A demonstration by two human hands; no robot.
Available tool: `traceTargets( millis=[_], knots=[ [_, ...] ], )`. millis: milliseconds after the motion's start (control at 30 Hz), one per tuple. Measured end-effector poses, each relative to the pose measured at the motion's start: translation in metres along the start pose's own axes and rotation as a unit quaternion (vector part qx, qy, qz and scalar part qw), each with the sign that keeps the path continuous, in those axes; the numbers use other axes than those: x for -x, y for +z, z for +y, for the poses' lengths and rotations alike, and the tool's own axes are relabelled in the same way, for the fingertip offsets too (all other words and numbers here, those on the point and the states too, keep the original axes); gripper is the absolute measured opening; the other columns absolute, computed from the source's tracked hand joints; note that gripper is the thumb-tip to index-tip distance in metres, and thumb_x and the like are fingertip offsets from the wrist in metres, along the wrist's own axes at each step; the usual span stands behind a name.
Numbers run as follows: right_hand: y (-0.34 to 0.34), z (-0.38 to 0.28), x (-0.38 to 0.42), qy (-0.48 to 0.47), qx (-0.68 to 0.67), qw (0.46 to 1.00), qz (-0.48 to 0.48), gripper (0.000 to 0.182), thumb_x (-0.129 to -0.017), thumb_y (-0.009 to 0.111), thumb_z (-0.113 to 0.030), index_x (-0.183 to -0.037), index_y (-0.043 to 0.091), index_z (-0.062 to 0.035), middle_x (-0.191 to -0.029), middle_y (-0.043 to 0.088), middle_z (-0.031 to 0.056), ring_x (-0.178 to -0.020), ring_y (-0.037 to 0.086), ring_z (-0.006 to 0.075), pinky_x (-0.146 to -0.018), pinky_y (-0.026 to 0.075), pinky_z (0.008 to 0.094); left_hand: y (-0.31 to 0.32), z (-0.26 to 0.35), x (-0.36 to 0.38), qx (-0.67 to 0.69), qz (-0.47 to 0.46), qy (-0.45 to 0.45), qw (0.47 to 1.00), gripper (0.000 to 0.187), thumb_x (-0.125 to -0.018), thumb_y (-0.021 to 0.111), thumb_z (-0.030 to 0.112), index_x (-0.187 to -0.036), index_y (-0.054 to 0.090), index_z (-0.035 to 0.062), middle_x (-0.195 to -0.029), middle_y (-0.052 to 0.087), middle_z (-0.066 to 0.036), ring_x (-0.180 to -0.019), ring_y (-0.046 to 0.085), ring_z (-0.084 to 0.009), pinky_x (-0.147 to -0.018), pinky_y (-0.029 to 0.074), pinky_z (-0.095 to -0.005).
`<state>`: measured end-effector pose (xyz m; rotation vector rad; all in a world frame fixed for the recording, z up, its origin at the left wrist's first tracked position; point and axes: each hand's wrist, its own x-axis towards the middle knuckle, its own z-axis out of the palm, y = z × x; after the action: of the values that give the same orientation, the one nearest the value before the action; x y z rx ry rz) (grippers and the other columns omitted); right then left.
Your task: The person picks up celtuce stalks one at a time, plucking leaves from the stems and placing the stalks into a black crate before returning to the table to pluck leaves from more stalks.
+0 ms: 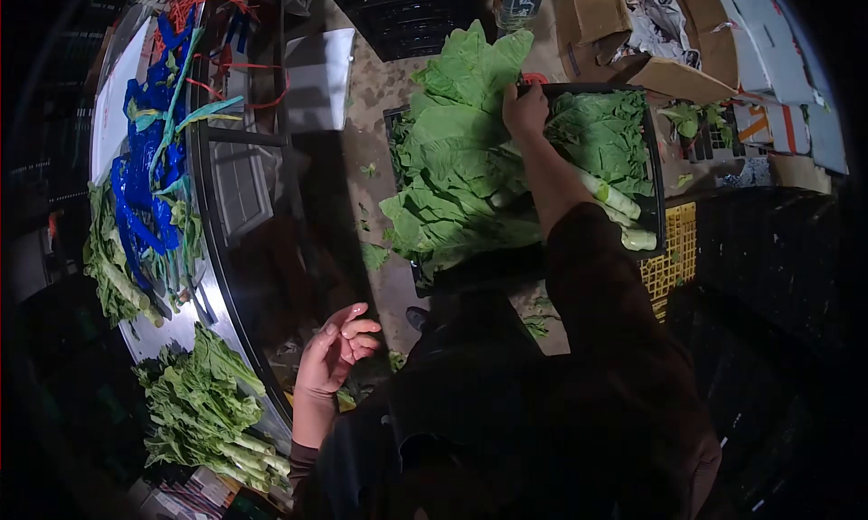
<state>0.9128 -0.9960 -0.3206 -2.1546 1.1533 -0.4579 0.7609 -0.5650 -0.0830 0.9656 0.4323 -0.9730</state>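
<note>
Fingers (523, 93) of the right hand (526, 109) are curled down over the top of the big leafy greens (461, 149), pressing into the leaves at the far rim of the black crate (653, 172). Whether they pinch a stalk or just rest on the pile, I cannot tell, since the leaves hide the tips. The left hand (333, 350) hangs free and holds nothing, fingers loosely bent and slightly spread, just beside the near edge of the steel tabletop (240, 190).

Head view, then: the greens lie heaped in the crate on the floor, broad leaves spilling over its left rim, pale stalks (619, 208) pointing toward the right side. A yellow crate (676, 249) sits just beside it. On the tabletop, another bundle of greens (203, 411) lies at the near edge, with blue bands (145, 176) heaped toward the far end.

The risk, as I read it: those leaves are soft and the hold is high on the pile, so a pull could tear them or drag loose ones over the rim onto the dirty floor. Scraps (371, 253) already lie there.
</note>
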Motion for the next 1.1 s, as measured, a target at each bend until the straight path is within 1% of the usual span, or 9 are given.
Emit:
traceTargets(
  millis=[233,333,433,500,733,800,900,967,1100],
  knots=[
    [0.01,-0.006,-0.062,0.002,-0.06,0.996,-0.068,0.061,-0.079,0.062,-0.039,-0.119,0.045,0.0039,-0.111,0.055,0.0251,-0.103,0.052,0.0424,-0.089,0.042,0.0464,-0.006,-0.006,0.001,0.017,0.009,-0.008,1.0,0.06,-0.088,0.053,0.034,-0.132,0.039,-0.005,-0.109,0.061,-0.021,-0.086,0.059,-0.0243,-0.077,0.044,-0.031],
    [0.031,-0.01,-0.086,-0.005,-0.208,0.978,0.013,0.068,-0.073,0.067,-0.039,-0.124,0.044,-0.0003,-0.113,0.055,0.0249,-0.105,0.053,0.0417,-0.09,0.043,0.0439,-0.004,-0.007,-0.002,0.024,0.016,-0.015,0.999,0.059,-0.088,0.054,0.033,-0.131,0.039,-0.0049,-0.11,0.061,-0.02,-0.087,0.059,-0.0239,-0.077,0.044,-0.0307],
    [0.034,-0.011,-0.088,0.007,-0.314,0.939,-0.144,0.076,-0.069,0.073,-0.038,-0.129,0.04,-0.0045,-0.117,0.055,0.0239,-0.106,0.054,0.0399,-0.089,0.044,0.0413,0.002,-0.005,-0.005,0.002,0.021,-0.021,1.0,0.059,-0.089,0.053,0.033,-0.131,0.039,-0.0051,-0.11,0.061,-0.019,-0.087,0.059,-0.0245,-0.077,0.043,-0.0302],
    [0.039,0.001,-0.082,-0.143,-0.199,0.964,-0.101,0.069,-0.069,0.074,-0.034,-0.125,0.046,-0.0049,-0.11,0.059,0.0219,-0.101,0.058,0.0361,-0.085,0.046,0.0389,0.006,-0.001,-0.007,-0.023,0.018,-0.03,0.999,0.058,-0.09,0.051,0.033,-0.132,0.039,-0.0049,-0.111,0.061,-0.019,-0.088,0.059,-0.0247,-0.077,0.044,-0.0304],
    [-0.032,-0.023,-0.047,-0.049,-0.193,0.97,-0.14,0.03,-0.078,0.064,-0.02,-0.103,0.061,-0.0029,-0.091,0.065,0.0158,-0.086,0.063,0.0313,-0.075,0.048,0.0377,0.011,0.013,-0.025,-0.028,-0.022,-0.043,0.998,0.054,-0.09,0.052,0.026,-0.132,0.038,-0.0049,-0.114,0.059,-0.018,-0.091,0.06,-0.0238,-0.076,0.044,-0.0282],
    [-0.053,-0.028,-0.025,-0.198,-0.163,0.962,-0.094,0.019,-0.083,0.058,-0.01,-0.101,0.062,-0.0027,-0.085,0.064,0.0088,-0.079,0.062,0.0225,-0.07,0.047,0.0308,0.021,0.022,-0.037,-0.102,-0.007,-0.063,0.993,0.053,-0.088,0.056,0.019,-0.134,0.038,-0.001,-0.116,0.058,-0.017,-0.092,0.06,-0.0214,-0.077,0.045,-0.0273],
    [-0.085,-0.036,0.03,-0.127,-0.273,0.932,-0.202,0.027,-0.079,0.057,-0.003,-0.105,0.062,-0.0037,-0.092,0.064,0.0147,-0.082,0.06,0.0295,-0.075,0.047,0.0364,0.046,0.03,-0.068,-0.234,-0.002,-0.001,0.972,0.058,-0.085,0.063,0.013,-0.137,0.038,0.0103,-0.123,0.053,-0.013,-0.094,0.059,-0.017,-0.081,0.045,-0.027],
    [-0.105,-0.034,0.066,-0.29,-0.231,0.911,-0.181,0.037,-0.071,0.057,0.003,-0.106,0.063,-0.0071,-0.091,0.063,0.0121,-0.083,0.058,0.0283,-0.076,0.046,0.0351,0.052,0.031,-0.101,-0.319,-0.021,0.052,0.946,0.059,-0.085,0.064,0.014,-0.138,0.038,0.011,-0.125,0.052,-0.011,-0.097,0.058,-0.0166,-0.082,0.046,-0.0271],
    [-0.137,-0.025,0.134,-0.38,-0.146,0.889,-0.209,0.043,-0.064,0.061,0.0,-0.106,0.063,-0.013,-0.09,0.063,0.0075,-0.081,0.058,0.0263,-0.073,0.046,0.0357,0.094,0.032,-0.154,-0.245,-0.04,-0.097,0.964,0.058,-0.092,0.052,0.041,-0.133,0.04,0.0019,-0.119,0.057,-0.012,-0.102,0.058,-0.0197,-0.083,0.049,-0.0314]
  ],
)
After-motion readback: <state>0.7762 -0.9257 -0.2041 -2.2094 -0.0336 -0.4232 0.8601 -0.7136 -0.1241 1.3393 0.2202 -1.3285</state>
